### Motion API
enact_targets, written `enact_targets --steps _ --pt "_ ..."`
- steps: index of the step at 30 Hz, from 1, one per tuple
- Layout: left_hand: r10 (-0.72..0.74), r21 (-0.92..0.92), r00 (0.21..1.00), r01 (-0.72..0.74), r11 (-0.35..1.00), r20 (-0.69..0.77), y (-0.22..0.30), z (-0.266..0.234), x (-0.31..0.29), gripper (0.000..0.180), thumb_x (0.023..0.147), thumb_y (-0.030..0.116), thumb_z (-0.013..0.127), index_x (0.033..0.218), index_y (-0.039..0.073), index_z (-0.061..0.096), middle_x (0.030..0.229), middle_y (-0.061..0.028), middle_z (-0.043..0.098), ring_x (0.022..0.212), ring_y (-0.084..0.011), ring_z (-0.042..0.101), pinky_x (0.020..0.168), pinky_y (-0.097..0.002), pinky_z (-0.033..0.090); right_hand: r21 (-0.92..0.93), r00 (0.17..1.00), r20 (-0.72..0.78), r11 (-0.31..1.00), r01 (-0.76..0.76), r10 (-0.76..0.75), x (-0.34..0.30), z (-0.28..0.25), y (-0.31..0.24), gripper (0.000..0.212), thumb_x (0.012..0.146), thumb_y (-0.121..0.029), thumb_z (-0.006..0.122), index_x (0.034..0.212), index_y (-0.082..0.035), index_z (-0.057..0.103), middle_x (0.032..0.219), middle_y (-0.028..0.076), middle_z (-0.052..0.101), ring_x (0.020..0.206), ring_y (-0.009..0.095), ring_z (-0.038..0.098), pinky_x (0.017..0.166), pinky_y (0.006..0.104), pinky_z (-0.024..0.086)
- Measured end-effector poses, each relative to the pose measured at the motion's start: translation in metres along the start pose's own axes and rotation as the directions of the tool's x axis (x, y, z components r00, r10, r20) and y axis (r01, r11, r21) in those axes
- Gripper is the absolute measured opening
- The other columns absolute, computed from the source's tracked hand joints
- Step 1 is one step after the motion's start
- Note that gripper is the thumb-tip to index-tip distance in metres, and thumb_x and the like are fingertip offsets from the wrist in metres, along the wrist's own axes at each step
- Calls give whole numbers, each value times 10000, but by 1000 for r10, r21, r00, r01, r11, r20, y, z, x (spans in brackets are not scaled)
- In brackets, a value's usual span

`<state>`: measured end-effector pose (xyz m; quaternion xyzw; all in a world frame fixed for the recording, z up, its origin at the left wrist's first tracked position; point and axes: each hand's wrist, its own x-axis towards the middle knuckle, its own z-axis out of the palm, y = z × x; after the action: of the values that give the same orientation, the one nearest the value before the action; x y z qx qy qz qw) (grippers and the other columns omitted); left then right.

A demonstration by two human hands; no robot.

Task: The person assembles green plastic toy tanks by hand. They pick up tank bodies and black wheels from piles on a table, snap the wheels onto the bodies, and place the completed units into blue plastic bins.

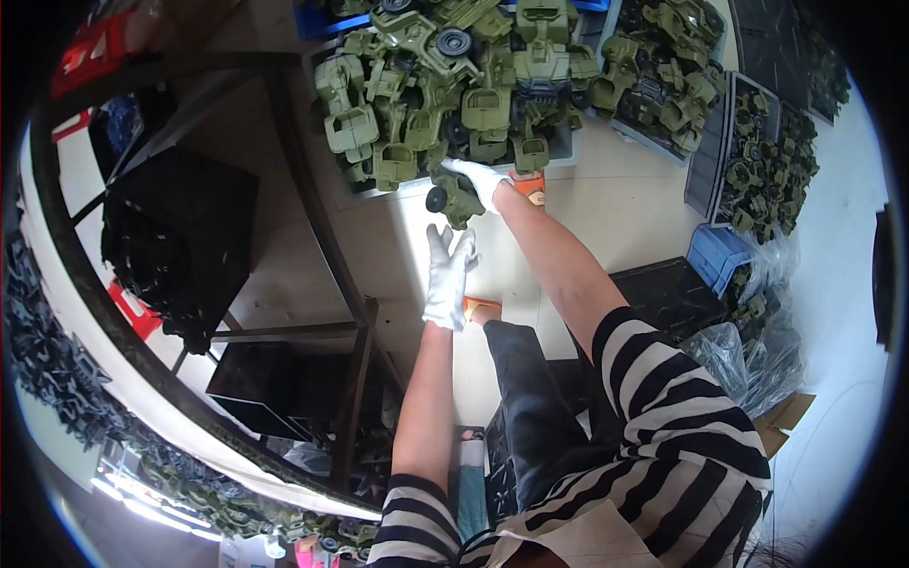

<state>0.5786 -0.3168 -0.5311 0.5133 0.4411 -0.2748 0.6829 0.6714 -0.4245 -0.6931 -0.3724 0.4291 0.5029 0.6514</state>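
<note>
White gloves cover both of my hands. My right hand (481,182) grips an olive-green toy vehicle (461,201) with a black wheel, near the front edge of a heaped bin; its fingertips are partly hidden against the toy. Just below that toy, my left hand (447,276) is raised with its fingers apart and nothing in it. Many similar green toy vehicles (485,109) fill the grey bin (566,150) in front of me, piled above its rim.
More bins of green toy parts (663,76) stand at the far right. A blue crate (717,254) and clear plastic bags (748,355) lie to my right. A dark metal frame table (317,218) runs along my left, with black boxes (256,383) beneath it.
</note>
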Motion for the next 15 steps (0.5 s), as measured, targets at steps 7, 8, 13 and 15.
enact_targets --steps 7,8,13,15 --pt "4 -237 915 -109 965 -404 -33 -2 87 754 856 105 731 1467 69 290 1181 -92 603 963 -181 614 844 -308 503 -43 996 -66 997 -66 63 -48 -2 1 978 842 -701 570 1524 -75 254 1569 198 237 1370 323 380 1072 492 365" --pt "-48 -173 881 -38 984 -471 -48 -9 105 712 841 101 747 1437 71 359 1177 -92 619 978 -178 618 865 -304 491 -117 993 -88 989 -90 80 -51 -1 5 920 870 -656 572 1519 -76 273 1566 204 241 1365 335 386 1072 487 368" --pt "125 -4 816 -154 988 -565 -56 -19 132 596 810 167 788 1303 10 492 1101 -105 658 958 -189 641 831 -286 509 -176 997 -43 983 48 -57 -48 -16 18 787 893 -545 628 1441 -33 387 1468 199 402 1262 300 498 1008 425 448" --pt "176 217 850 -76 973 -496 -64 -33 141 695 796 164 795 1360 -3 424 1158 -133 630 956 -208 644 805 -301 524 -163 989 -105 983 91 -109 -43 -21 23 723 891 -521 646 1379 -20 462 1391 185 494 1192 282 550 963 414 483"
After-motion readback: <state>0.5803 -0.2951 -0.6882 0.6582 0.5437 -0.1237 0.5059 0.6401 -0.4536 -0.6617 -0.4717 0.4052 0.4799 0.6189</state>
